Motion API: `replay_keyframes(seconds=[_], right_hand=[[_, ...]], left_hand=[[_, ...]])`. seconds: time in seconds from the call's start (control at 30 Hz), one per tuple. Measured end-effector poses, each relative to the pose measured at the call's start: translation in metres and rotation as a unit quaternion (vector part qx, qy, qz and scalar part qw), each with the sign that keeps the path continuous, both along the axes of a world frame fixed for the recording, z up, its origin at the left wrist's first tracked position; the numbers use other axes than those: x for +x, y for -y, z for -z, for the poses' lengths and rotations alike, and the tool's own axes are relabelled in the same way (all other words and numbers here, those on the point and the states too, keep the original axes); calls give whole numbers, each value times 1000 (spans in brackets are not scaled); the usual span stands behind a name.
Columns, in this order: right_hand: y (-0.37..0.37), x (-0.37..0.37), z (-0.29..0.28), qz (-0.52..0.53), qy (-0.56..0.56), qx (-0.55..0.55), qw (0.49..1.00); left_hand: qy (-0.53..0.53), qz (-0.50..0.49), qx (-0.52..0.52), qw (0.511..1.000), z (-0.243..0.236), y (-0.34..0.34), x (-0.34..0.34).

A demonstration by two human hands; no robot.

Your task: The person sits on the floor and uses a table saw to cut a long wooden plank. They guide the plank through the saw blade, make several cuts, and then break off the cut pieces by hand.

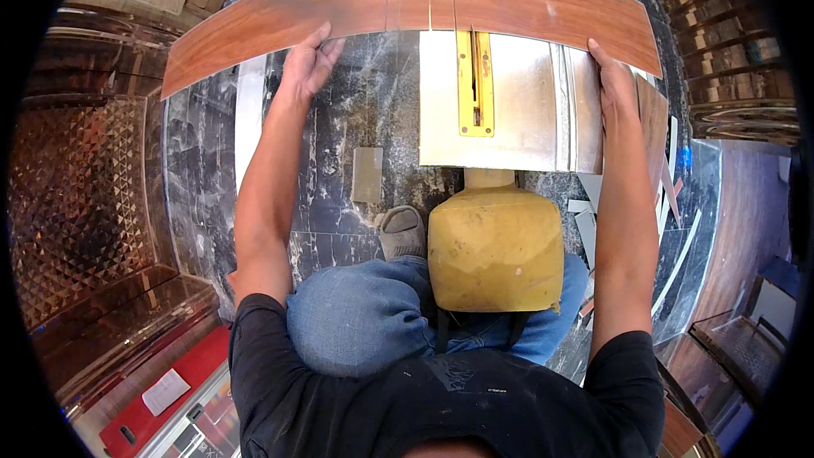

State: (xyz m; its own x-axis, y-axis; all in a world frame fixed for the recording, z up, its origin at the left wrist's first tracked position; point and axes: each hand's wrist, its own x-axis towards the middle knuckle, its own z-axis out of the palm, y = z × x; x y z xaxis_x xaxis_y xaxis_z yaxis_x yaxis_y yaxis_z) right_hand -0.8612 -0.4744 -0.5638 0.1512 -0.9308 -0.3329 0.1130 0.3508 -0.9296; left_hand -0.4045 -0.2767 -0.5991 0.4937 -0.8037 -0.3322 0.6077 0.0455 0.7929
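A long reddish-brown floorboard (356, 0) lies crosswise at the far side of the saw, two narrow slits running into it near its middle. My left hand (312, 64) is closed on its near edge, left of the saw. Farther right, my right hand (615, 80) grips the same edge by the saw top's right side; some of its fingers are hidden. Between my hands stands a small table saw with a shiny metal top (521, 102) and a yellow slotted insert (476, 102). The blade area sits at the board's near edge, close to the slits.
A yellow rounded housing (496, 246) stands between my knees. A small flat offcut (367, 175) lies on the dusty dark floor (331, 136). Thin strips and scraps (585, 225) are scattered at right. A red panel (170, 390) lies at lower left.
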Motion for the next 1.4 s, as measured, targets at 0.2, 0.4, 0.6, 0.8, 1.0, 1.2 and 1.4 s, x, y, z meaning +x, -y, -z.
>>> replay_keyframes(seconds=[0.2, 0.4, 0.6, 0.8, 1.0, 1.2, 1.4], right_hand=[[0, -11, 14, -16, -7, 9, 1000], [-7, -21, 21, -20, -1, 13, 1000], [-9, -28, 32, -9, -23, -13, 1000], [-15, -36, 37, -4, -32, 2, 999], [-25, -43, 36, -5, -26, 4, 1000], [-35, -45, 32, -2, -41, 2, 999], [-45, -46, 30, -5, -15, 8, 1000]], left_hand=[[0, 6, 6, 1000, 1, -14, -5], [-8, -15, 15, 1000, -4, -29, -19], [-10, -7, 16, 1000, -1, -42, -23], [-13, -11, 15, 1000, -2, -51, -27], [-5, -5, 22, 1000, -3, -58, -32], [-8, -20, 34, 999, -3, -67, -38], [-5, -2, 29, 1000, -3, -75, -40]])
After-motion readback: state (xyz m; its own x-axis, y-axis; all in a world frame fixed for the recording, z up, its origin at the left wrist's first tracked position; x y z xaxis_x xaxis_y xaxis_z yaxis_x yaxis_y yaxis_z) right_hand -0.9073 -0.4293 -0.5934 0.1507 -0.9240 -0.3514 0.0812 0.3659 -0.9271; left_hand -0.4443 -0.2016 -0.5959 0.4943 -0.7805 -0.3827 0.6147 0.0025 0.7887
